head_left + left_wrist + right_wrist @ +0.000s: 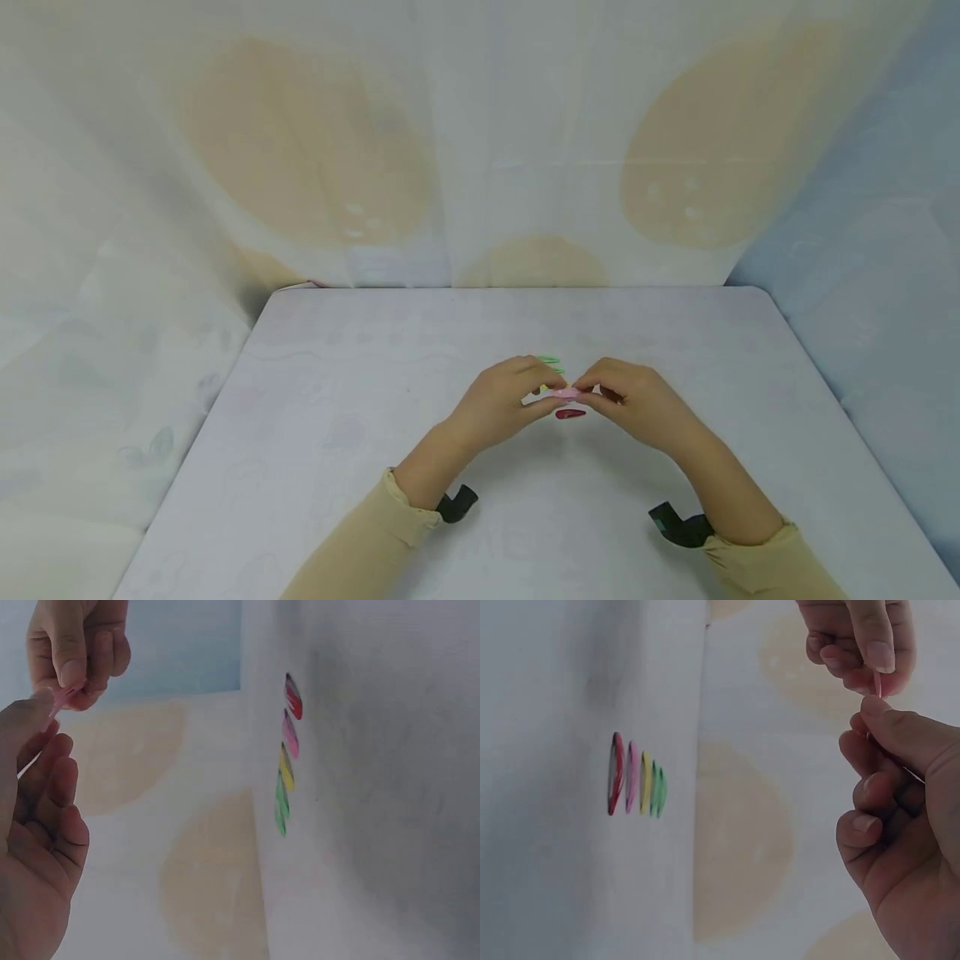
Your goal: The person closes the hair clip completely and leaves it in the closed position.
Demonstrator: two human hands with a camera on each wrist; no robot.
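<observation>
Both hands meet above the middle of the table (315,433) and pinch one pink hair clip (567,392) between them. My left hand (551,398) holds its left end between thumb and fingers, and my right hand (592,393) pinches the other end. In the wrist views the held pink clip (64,697) (877,684) shows edge-on as a thin strip. Below the hands a row of clips lies on the table: a red clip (293,697), a pink clip (290,736), a yellow clip (286,769) and two green clips (281,806). The red clip (570,413) lies nearest me.
A pale cloth with large tan ovals (300,142) hangs behind and beside the table. The table's far edge (510,288) meets this cloth. Dark wrist straps (455,504) sit at both cuffs.
</observation>
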